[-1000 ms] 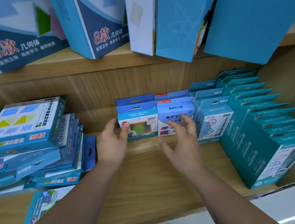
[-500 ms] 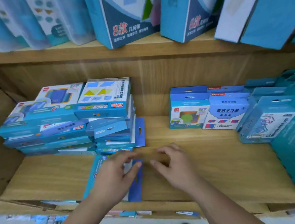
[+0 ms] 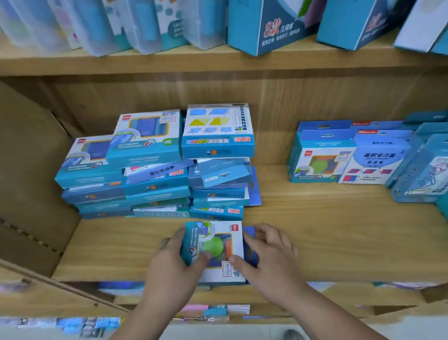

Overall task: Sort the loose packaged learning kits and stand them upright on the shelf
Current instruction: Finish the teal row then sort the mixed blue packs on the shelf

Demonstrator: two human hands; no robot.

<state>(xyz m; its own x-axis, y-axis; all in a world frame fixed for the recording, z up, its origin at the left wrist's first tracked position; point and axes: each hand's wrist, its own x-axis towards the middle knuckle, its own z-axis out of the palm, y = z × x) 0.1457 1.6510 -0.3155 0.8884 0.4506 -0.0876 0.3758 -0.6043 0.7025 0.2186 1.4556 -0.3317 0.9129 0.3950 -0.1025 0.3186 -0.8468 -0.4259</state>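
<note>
A small blue-and-white learning kit box with a green disc on its face lies near the front of the wooden shelf. My left hand grips its left side and my right hand grips its right side; the box is tilted up slightly. Behind it a loose pile of flat kit boxes is stacked several high. On the right, two kits stand upright: one with a green disc and one white-and-blue.
More teal boxes stand in rows at the far right. The upper shelf carries tall blue boxes and clear packs. A brown side panel closes the left. Small packets lie on a lower shelf.
My hands have come back from the upright kits at the right to the shelf's front and closed on the flat-lying kit. The view has swung left and down.
</note>
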